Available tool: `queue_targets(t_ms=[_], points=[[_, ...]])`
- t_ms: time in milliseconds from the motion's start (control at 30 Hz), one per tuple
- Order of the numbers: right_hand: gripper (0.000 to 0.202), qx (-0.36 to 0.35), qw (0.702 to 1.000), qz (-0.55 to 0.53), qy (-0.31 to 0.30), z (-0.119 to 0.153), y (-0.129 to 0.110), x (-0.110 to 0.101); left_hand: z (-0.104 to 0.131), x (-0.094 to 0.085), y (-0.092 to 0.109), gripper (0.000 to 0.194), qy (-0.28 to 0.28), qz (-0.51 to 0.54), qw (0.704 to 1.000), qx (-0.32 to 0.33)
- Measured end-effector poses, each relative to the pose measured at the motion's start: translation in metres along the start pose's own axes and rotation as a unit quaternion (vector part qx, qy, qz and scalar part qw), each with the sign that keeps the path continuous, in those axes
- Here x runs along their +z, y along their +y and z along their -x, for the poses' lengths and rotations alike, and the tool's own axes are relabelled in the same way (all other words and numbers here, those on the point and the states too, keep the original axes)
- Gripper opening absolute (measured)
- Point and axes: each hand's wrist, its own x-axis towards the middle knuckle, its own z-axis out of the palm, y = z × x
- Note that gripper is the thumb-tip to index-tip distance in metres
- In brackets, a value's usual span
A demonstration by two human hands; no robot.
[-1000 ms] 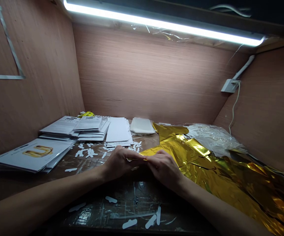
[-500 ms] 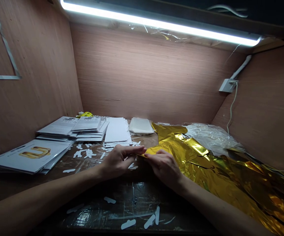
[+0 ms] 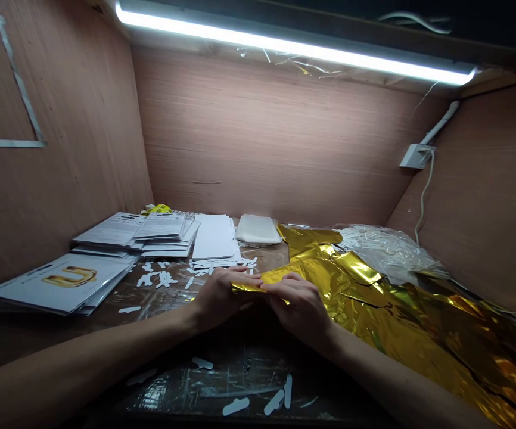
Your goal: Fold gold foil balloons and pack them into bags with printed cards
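In the middle of the head view, both hands are on a flat gold foil balloon [image 3: 249,287], folded into a narrow strip. My left hand [image 3: 220,298] is closed on its left end, with the thumb tucked below, out of sight. My right hand [image 3: 305,304] pinches the strip on the right, its knuckles up and fingertips almost meeting the left ones. Behind and to the right, more flat gold foil balloons [image 3: 401,328] lie overlapping in a shiny heap close to my right wrist and forearm.
Printed cards [image 3: 68,279] showing a gold U are stacked at left, beside more card packs [image 3: 162,226]. White cards [image 3: 215,235] and clear bags [image 3: 258,228] stand at the back. Small white tabs [image 3: 235,407] are scattered about. A clear plastic bag [image 3: 383,247] lies back right.
The gold foil strip now shows longer across my left fingers, and its near edge has been folded over. My left hand has turned more palm-down around it. The view has shifted slightly.
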Motion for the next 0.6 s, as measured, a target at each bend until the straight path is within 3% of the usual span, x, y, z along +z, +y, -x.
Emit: queue_targets(t_ms=[200,233,300,333,367,433,467,500,533,600], points=[[0.021,0.021,0.999,-0.039,-0.002,-0.013,0.01,-0.044,0.0,-0.008,0.005,0.018,0.058,-0.005,0.998,-0.033],[0.017,0.058,0.997,-0.045,0.004,-0.014,0.015,-0.051,0.0,-0.01,0.004,0.019,0.072,-0.007,0.997,-0.034],[0.031,0.169,0.976,-0.122,-0.069,-0.015,0.023,-0.06,-0.002,-0.014,0.004,0.021,0.098,-0.013,0.995,-0.031],[0.044,0.236,0.941,-0.193,-0.145,-0.014,0.025,-0.061,-0.002,-0.015,0.003,0.021,0.114,-0.018,0.993,-0.031],[0.055,0.299,0.884,-0.276,-0.23,-0.013,0.026,-0.059,-0.002,-0.017,0.003,0.021,0.128,-0.022,0.991,-0.031],[0.073,0.387,0.74,-0.434,-0.339,-0.012,0.023,-0.051,-0.003,-0.018,0.005,0.02,0.152,-0.018,0.988,-0.028],[0.078,0.409,0.682,-0.496,-0.348,-0.013,0.021,-0.046,-0.003,-0.019,0.007,0.02,0.159,-0.006,0.987,-0.028],[0.081,0.42,0.644,-0.547,-0.331,-0.014,0.019,-0.042,-0.003,-0.019,0.009,0.02,0.157,0.01,0.987,-0.024],[0.08,0.427,0.624,-0.587,-0.289,-0.015,0.017,-0.038,-0.003,-0.02,0.011,0.02,0.147,0.029,0.989,-0.016],[0.073,0.442,0.618,-0.627,-0.172,-0.02,0.017,-0.033,-0.002,-0.02,0.016,0.022,0.106,0.061,0.992,0.014]])
